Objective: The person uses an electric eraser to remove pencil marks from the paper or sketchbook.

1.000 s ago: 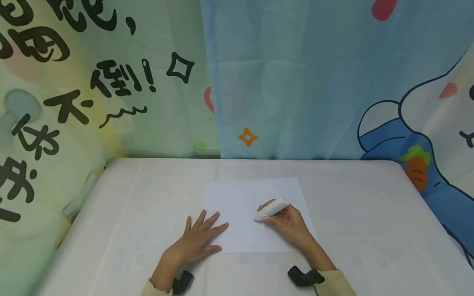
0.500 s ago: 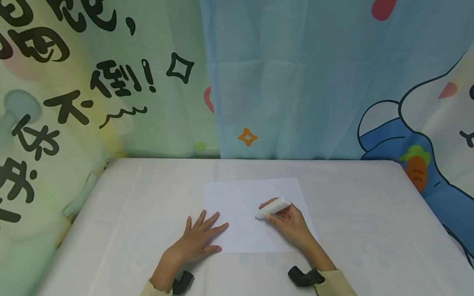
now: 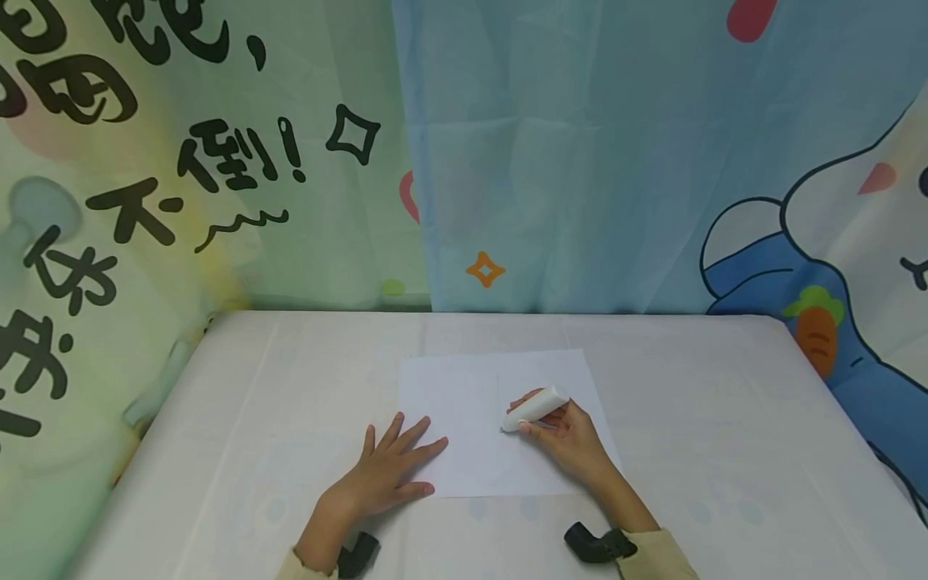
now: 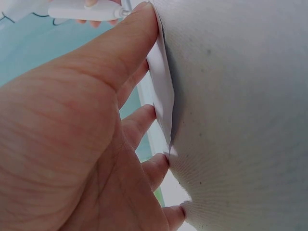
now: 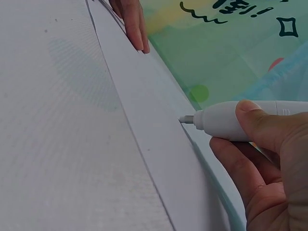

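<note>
On a white table (image 3: 725,427), paper sheet (image 3: 453,391), printed cloth backdrop (image 3: 573,201) behind

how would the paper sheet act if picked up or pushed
The paper sheet is probably floppy: one edge bows in the left wrist view. It looks thin, so likely light, and might crease if pushed.

We see a white table (image 3: 725,419) marked w/ faint bluish spots (image 3: 699,512), one white sheet of paper (image 3: 457,391) lying approx. mid-width on it. Across the sheet's nr. L corner, we note the person's L hand (image 3: 379,480) resting palm-down, fingers (image 3: 426,453) spread, the little one touching the table.
</note>
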